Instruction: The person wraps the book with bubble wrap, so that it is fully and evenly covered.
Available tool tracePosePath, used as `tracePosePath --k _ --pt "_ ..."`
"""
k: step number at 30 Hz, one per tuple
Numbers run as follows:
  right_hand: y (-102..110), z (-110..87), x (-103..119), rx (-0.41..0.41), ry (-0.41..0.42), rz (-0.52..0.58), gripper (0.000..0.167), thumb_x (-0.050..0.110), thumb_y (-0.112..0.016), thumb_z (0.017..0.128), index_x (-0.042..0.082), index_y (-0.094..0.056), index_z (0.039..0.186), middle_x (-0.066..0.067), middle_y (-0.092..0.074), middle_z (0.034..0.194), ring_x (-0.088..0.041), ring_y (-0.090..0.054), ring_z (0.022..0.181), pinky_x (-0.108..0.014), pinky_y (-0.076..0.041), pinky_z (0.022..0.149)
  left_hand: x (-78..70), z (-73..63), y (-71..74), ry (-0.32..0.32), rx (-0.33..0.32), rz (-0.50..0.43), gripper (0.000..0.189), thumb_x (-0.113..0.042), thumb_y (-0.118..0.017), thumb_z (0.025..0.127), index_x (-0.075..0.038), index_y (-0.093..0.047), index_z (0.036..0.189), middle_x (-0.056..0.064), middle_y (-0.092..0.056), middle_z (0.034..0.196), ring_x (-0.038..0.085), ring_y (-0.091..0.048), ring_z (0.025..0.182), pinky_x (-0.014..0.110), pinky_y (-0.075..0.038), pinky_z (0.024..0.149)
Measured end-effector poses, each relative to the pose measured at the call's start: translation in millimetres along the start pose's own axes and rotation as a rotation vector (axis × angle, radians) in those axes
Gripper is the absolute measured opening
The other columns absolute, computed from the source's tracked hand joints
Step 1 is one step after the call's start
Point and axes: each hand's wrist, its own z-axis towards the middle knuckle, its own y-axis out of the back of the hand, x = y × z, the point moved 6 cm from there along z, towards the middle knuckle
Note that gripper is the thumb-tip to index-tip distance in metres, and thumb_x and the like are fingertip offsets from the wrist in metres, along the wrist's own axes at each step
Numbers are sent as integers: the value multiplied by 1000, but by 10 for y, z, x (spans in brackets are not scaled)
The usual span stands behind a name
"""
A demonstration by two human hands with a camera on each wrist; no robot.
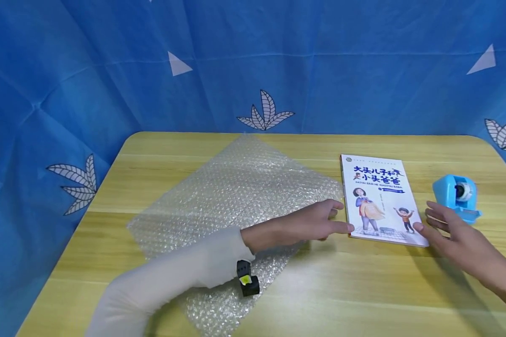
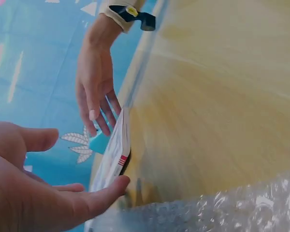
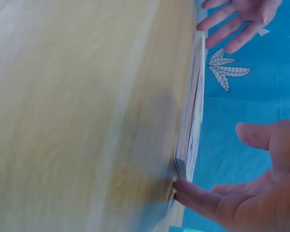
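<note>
A book with a white illustrated cover and blue lettering lies flat on the right part of the wooden table. My left hand is at its left edge, thumb near the lower left corner. On the other side, my right hand has its thumb by the lower right corner. Both hands have their fingers extended and loosely spread, with nothing gripped. The left wrist view shows an index fingertip close to the book's spine. In the right wrist view a fingertip meets the book's page edge near one corner.
A sheet of bubble wrap lies diagonally across the left and middle of the table, under my left forearm. Just beyond my right hand stands a blue tape dispenser. A blue patterned cloth hangs behind the table.
</note>
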Motion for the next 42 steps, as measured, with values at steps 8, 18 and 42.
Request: tracePosePath --k 8,18,42 --pt "9 22 -55 51 -23 141 88 42 -41 113 -19 6 156 -51 -18 153 -68 -24 139 -70 -40 99 47 155 -10 38 -36 -363 60 -17 -65 103 -1 -40 155 10 -65 119 21 -62 114 35 -59 91" --pt "-3 41 -106 72 -15 240 84 37 -41 113 -18 7 156 -51 -20 153 -68 -27 137 -3 -43 70 64 250 -63 47 -96 -493 60 -11 -65 100 0 -42 154 6 -67 109 23 -63 117 43 -58 93" --pt "-80 -23 -82 15 7 236 71 27 -43 114 -21 -11 155 -46 -35 148 -19 -61 117 -7 -48 72 -39 342 -201 -30 -194 -601 63 16 -75 86 0 -54 143 13 -61 96 28 -72 77 35 -64 69"
